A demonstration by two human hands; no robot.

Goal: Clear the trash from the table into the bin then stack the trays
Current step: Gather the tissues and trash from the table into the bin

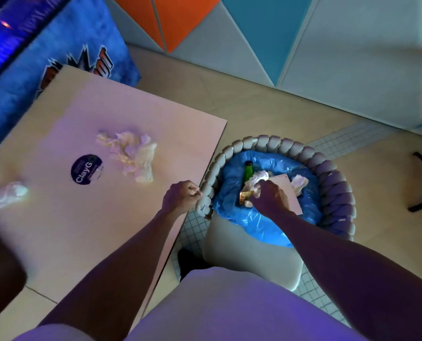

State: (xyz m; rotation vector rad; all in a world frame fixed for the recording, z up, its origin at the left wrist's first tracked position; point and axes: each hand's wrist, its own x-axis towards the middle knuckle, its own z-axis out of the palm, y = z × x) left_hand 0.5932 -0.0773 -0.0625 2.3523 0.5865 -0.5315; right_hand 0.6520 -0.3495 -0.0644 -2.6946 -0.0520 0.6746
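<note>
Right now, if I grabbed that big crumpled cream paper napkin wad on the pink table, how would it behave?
The crumpled cream paper napkin wad is probably light and floppy: its thin folds sprawl loosely. It looks like several sheets, so pieces may drop. Pushed, it would likely slide, not roll.

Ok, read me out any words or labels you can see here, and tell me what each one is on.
"ClayG": on the round dark sticker on the table; its smaller print is too small to read.
Orange and black lettering on the blue panel behind the table: blurred and partly hidden, unreadable.
Gold wrapper that the right hand holds in the bin: no legible print.
</note>
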